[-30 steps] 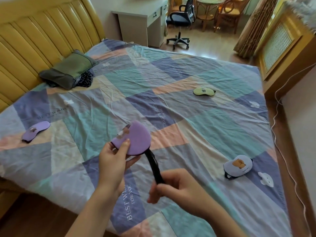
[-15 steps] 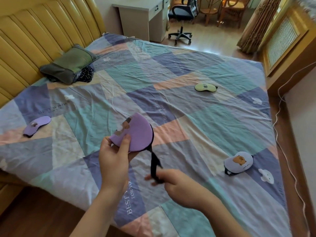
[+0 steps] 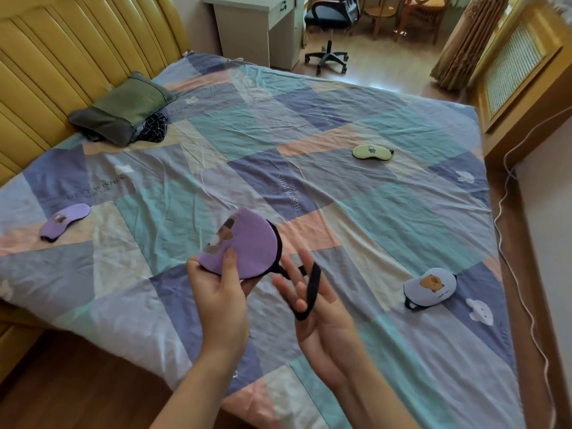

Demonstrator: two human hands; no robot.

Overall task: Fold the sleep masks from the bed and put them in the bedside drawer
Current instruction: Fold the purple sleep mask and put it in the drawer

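My left hand (image 3: 220,292) pinches a purple sleep mask (image 3: 247,247), folded in half, above the near part of the bed (image 3: 356,212). Its black strap (image 3: 309,292) loops down over the spread fingers of my right hand (image 3: 318,317), which is palm up and not closed on it. Three other masks lie on the bedspread: a purple one (image 3: 63,221) at the left, a pale green one (image 3: 371,152) at the far right, and a light blue one with a bear (image 3: 430,289) at the near right. No bedside drawer is in view.
A green pillow (image 3: 123,109) over dark cloth lies by the yellow headboard (image 3: 62,57). Beyond the bed stand a white desk (image 3: 257,23) and a black office chair (image 3: 331,20). A white cable (image 3: 510,258) runs along the floor on the right.
My right hand has opened and turned palm up, so the strap it was gripping now hangs loosely over its fingers. The left hand keeps its hold on the folded mask.
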